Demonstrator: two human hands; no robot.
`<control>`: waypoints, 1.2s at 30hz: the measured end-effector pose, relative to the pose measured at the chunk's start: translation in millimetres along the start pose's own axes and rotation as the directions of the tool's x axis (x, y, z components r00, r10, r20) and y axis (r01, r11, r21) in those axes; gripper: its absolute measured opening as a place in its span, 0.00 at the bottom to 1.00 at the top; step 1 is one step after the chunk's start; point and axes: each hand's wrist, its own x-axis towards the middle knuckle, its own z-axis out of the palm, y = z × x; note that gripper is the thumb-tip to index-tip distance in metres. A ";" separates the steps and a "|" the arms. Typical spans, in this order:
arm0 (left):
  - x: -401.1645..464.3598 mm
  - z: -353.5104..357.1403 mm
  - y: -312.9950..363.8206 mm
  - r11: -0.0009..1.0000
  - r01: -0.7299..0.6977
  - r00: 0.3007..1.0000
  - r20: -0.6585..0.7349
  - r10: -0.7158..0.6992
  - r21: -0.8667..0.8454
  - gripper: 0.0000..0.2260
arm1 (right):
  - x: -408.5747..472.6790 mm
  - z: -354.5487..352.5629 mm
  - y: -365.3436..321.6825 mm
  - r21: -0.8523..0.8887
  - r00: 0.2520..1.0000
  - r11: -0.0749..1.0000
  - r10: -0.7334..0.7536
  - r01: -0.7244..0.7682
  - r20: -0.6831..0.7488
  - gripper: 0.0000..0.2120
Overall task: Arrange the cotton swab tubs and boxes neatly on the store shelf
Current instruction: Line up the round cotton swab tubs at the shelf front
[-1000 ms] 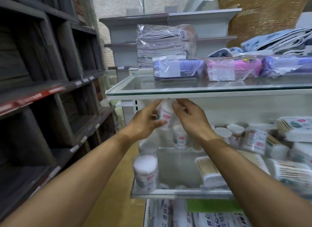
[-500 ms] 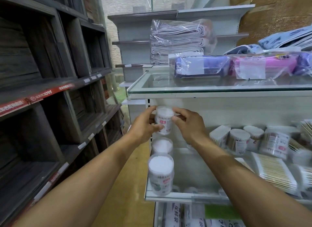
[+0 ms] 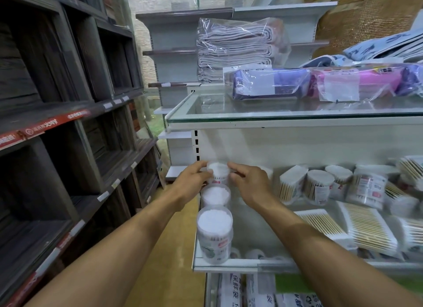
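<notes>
My fingertips [image 3: 203, 172] pinch the rear cotton swab tub [image 3: 218, 172] from both sides — left hand [image 3: 191, 183] curled round its left wall, right hand [image 3: 249, 185] closing on it from the right with thumb and forefinger at the rim. I hold it by the sides so it stays upright and I can square it at the back of a single file, behind the middle tub [image 3: 215, 195] and the front tub [image 3: 215, 232], along the left end of the glass shelf [image 3: 229, 266]. Off to the right, the wooden-stick tubs [image 3: 318, 185] and flat swab boxes [image 3: 366, 229] lie tilted and jumbled, probably waiting their turn.
</notes>
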 end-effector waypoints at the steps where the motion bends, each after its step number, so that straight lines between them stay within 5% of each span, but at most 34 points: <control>1: -1.9 0.6 -1.7 1.000 0.012 1.000 -0.001 -0.012 0.012 0.10 | -1.4 1.8 3.1 0.000 1.000 1.000 0.015 -0.015 0.005 0.16; 17: -18.7 2.4 -5.4 0.985 0.060 0.998 -0.043 -0.054 0.161 0.12 | -22.2 3.4 1.0 0.021 0.991 0.999 -0.032 0.029 0.134 0.14; 24: -25.8 7.4 12.5 0.965 -0.052 0.992 -0.095 0.079 0.257 0.11 | -32.2 -15.4 -1.7 -0.131 0.994 0.989 -0.047 0.061 0.103 0.15; 28: -27.1 13.3 31.3 0.932 -0.148 0.971 -0.133 0.201 0.329 0.18 | -19.3 -38.3 4.4 -0.190 0.999 0.981 -0.033 0.026 -0.034 0.17; 32: -14.4 24.3 45.5 0.829 -0.204 0.959 -0.064 0.276 0.520 0.17 | -4.0 -65.8 12.3 -0.297 0.992 0.955 -0.023 -0.014 -0.121 0.17; 36: 1.8 44.6 53.8 0.759 -0.218 0.971 0.055 0.235 0.614 0.16 | 9.5 -75.2 22.1 -0.435 0.998 0.899 0.018 -0.044 -0.062 0.20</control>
